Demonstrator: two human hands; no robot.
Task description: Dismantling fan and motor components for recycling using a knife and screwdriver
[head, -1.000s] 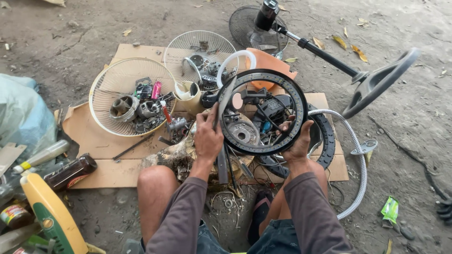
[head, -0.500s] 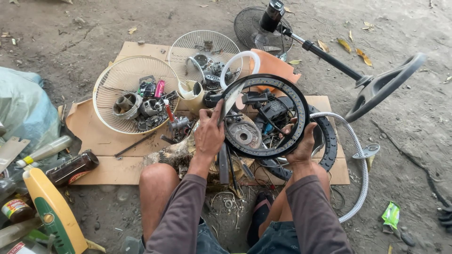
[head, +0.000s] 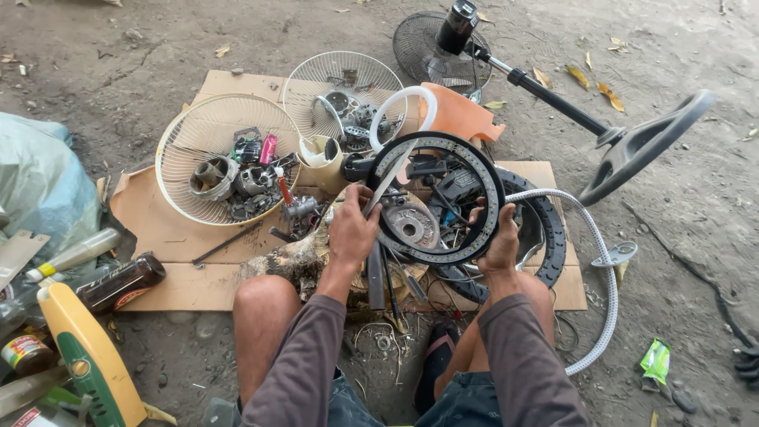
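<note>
Your left hand (head: 352, 229) and right hand (head: 500, 241) grip a black ring (head: 436, 198) above scrap-strewn cardboard (head: 170, 237).

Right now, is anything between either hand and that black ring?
Nothing visible: the left hand and right hand each already have a grip on the black ring, one on either side of its rim.

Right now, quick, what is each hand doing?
Left hand: closed on the left side of the black ring.
Right hand: closed on the ring's lower right rim.
</note>
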